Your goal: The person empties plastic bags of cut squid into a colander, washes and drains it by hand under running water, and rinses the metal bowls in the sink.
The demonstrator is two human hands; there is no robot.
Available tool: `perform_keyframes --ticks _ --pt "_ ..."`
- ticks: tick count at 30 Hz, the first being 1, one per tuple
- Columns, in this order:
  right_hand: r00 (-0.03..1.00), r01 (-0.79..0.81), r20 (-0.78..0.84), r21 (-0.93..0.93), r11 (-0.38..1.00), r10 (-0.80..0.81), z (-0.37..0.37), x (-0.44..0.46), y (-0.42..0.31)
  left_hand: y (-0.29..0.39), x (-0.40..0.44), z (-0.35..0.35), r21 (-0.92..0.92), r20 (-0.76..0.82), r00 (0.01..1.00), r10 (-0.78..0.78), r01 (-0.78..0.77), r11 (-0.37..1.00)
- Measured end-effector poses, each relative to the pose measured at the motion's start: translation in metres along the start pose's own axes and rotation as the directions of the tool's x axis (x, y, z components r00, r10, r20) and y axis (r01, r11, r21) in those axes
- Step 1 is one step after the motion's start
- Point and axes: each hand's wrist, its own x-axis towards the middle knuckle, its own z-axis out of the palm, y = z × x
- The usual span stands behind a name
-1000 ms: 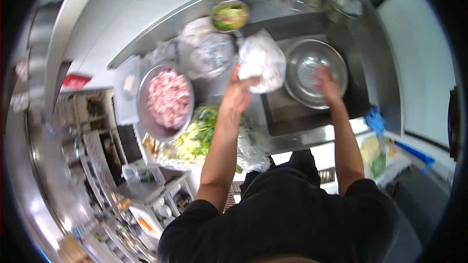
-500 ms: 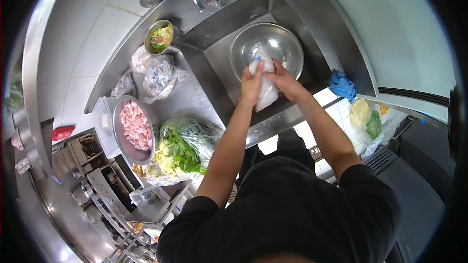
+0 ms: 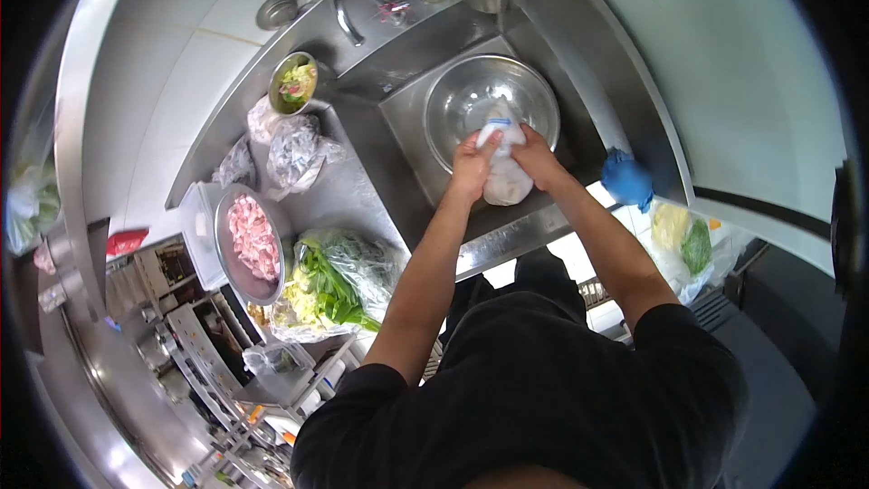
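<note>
A white, translucent plastic bag (image 3: 507, 186) with a blue band near its top hangs between my two hands, over the near rim of a large steel bowl (image 3: 450, 109). My left hand (image 3: 472, 166) grips the bag's left side, its thumb on the front near the band. On the other side, my right hand (image 3: 537, 158) closes round the bag. What fills the bag looks pale and bulky; I cannot tell what it is. The bowl sits in the steel sink (image 3: 403, 113), and its inside shines.
Left of the sink are a bowl of raw meat (image 3: 253, 235), bagged leafy greens (image 3: 339, 276), wrapped bags (image 3: 297, 152) and a small bowl of vegetable pieces (image 3: 294, 81). A tap (image 3: 342, 14) arches behind. A blue cloth-like bundle (image 3: 626, 177) lies on the right edge.
The bag has turned more upright, and its filled lower end looks rounder. Both hands have shifted slightly down towards me and still hold it. The view has tilted a little.
</note>
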Motion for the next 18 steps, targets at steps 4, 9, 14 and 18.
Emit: perform_keyframes --ticks 4,9,14,18 --pt "0.998 0.021 -0.057 -0.11 0.994 -0.028 -0.014 0.014 0.013 0.014 0.0 0.0 0.384 -0.004 0.999 0.048 -0.043 0.922" --pt "0.961 0.203 -0.002 -0.676 0.709 -0.277 0.002 -0.006 -0.034 -0.008 0.034 -0.036 0.79 0.011 0.996 0.091 -0.065 0.609" --pt "0.893 0.358 0.014 -0.628 0.691 -0.45 0.019 0.003 -0.052 0.021 0.005 -0.025 0.847 -0.15 0.936 0.319 -0.045 0.53" --pt "0.951 0.215 -0.124 -0.399 0.891 -0.284 0.007 0.005 -0.068 0.014 0.011 -0.069 0.582 -0.263 0.963 0.06 0.109 0.806"
